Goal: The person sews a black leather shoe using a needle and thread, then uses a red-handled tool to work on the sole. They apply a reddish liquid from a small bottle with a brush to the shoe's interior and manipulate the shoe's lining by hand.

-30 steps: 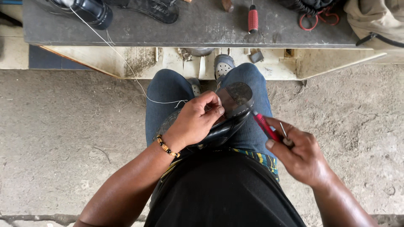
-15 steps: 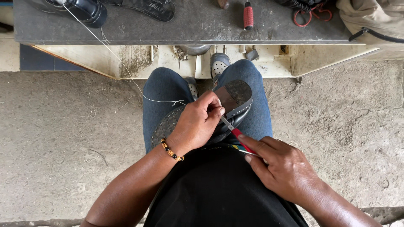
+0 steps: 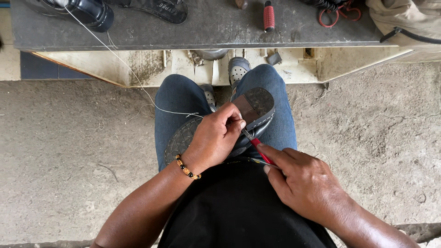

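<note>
Right hand [image 3: 305, 181] shifted lower, red-handled tool [image 3: 257, 146] between its fingers [image 3: 271, 154] — tip at shoe [image 3: 229, 131] under left hand [image 3: 213, 138]

Black shoe [image 3: 216, 133] sole-up on lap

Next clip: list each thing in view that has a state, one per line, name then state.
shoe: sole up, lying across the lap, pinned by the left hand.
left hand: closed over the shoe's middle.
right hand: gripping the red-handled tool.
red-handled tool: tip at the shoe's edge beside the left thumb.
white thread: runs from the bench down to the shoe.
red-handled awl: lying unused on the bench.
</note>
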